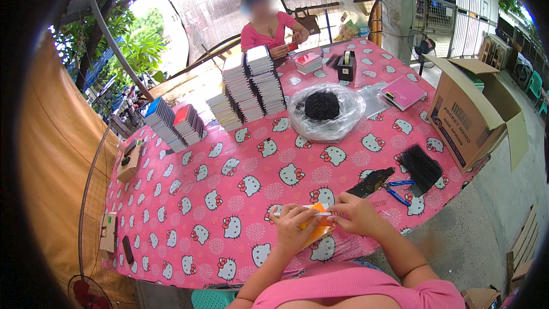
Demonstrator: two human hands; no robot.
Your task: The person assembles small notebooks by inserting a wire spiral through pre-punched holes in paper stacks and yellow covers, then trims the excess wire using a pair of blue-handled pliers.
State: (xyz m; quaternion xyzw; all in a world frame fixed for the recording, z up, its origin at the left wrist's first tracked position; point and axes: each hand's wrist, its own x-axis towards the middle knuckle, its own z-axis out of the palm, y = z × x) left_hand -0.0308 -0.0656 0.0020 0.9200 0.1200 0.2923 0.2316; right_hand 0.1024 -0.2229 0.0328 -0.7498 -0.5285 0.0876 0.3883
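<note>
Being held between the left grip [294, 226] and the right grip [355, 215] is a small orange-and-white notebook [321, 233], right at the near edge of the tabletop [243, 254]. The left grip is curled over its left side with fingers bent on top, and its right end is pinched by the right grip, so neither one is spread wide. Whether the tabletop is touched by the notebook can't really be told, since a lot is hidden by the fingers.

Just past the right grip, a flat black strip [372, 183] is laid out, with blue-handled pliers [398, 190] beside it and a bunch of black binding coils [421, 170] next to those. Further right, an open cardboard box [464, 115] is parked by the edge.

Farther out, a clear plastic bag [303, 129] is seen with a black clump [322, 106] in it, and a pink notebook [405, 91] is placed to its right. Tall notebook stacks [254, 86] are lined up left of the bag. Across the tabletop, something red is held by a co-worker [266, 34] in pink, near a black tape dispenser [346, 68].
</note>
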